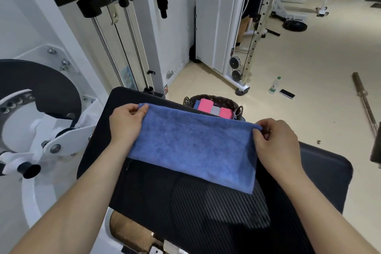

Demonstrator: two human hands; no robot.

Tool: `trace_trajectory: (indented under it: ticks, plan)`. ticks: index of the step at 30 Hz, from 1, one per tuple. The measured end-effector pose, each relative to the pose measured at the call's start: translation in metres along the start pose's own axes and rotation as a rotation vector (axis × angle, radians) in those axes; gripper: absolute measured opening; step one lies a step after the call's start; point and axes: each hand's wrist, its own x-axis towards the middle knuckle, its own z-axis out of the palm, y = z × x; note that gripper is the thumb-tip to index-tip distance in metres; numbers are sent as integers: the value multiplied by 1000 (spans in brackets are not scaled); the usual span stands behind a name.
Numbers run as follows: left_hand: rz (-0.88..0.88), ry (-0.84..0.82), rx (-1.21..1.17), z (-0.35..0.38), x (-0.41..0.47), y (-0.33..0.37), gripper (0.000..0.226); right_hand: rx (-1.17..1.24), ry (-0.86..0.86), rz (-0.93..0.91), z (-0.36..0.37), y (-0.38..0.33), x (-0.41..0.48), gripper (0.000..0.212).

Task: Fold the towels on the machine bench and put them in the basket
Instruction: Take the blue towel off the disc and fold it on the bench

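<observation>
Black padded bench [144, 192] carries a blue towel [191, 146]; left hand [125, 123] and right hand [276, 142] pinch its far corners, basket [216, 99] beyond on cream floor [309, 68].

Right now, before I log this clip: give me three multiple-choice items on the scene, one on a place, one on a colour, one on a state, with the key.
1. Where is the basket?
A. On the floor beyond the far edge of the bench
B. On the bench beside the left hand
C. On the floor next to the barbell

2. What colour is the towel being handled?
A. Pink
B. Grey
C. Blue

3. How is that towel held?
A. Left hand only
B. Both hands, one at each far corner
C. Lying untouched

Key:
1 A: the basket shows just past the bench edge, holding folded towels.
2 C: the blue towel lies spread on the bench.
3 B: the left hand pinches its left corner and the right hand its right corner.
</observation>
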Motion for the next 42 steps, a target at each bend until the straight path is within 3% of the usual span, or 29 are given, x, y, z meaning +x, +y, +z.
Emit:
trace_trajectory:
  ticks: [4, 9, 15, 19, 22, 24, 29, 32, 36, 39, 42]
  plan:
    - [55, 42, 132, 5, 0, 5, 22, -103, -2, 14, 5, 6, 2, 25]
    - [128, 7, 225, 5, 5, -3, 28, -136, -191, 19, -6, -3, 14, 32]
    - [499, -296, 396, -4, 5, -14, 43, -130, -389, -56, -23, -4, 29, 12]
    - [493, -268, 484, -5, 6, -6, 51, -140, -445, -53, -27, -9, 41, 10]
    - [503, -248, 596, -6, 10, 8, 34, -164, -601, -36, -28, -13, 52, 12]
    - [513, -288, 553, -7, 12, 13, 19, -128, -671, 14, -30, -13, 58, 8]
    - [358, -275, 323, -21, 0, 11, 26, 244, -796, 224, -38, -28, 62, 8]
    - [222, -118, 122, -48, -18, 11, 30, 430, -759, 169, -44, -52, 70, 11]
    - [178, 128, 45, -104, -71, 18, 32, 514, -534, -167, -52, -104, 75, 14]
    - [273, 144, 155, -124, -124, 14, 41, 582, -481, -278, -48, -130, 72, 21]
    - [278, 8, 230, -103, -176, -15, 55, 255, -422, -428, -19, -124, 69, 32]
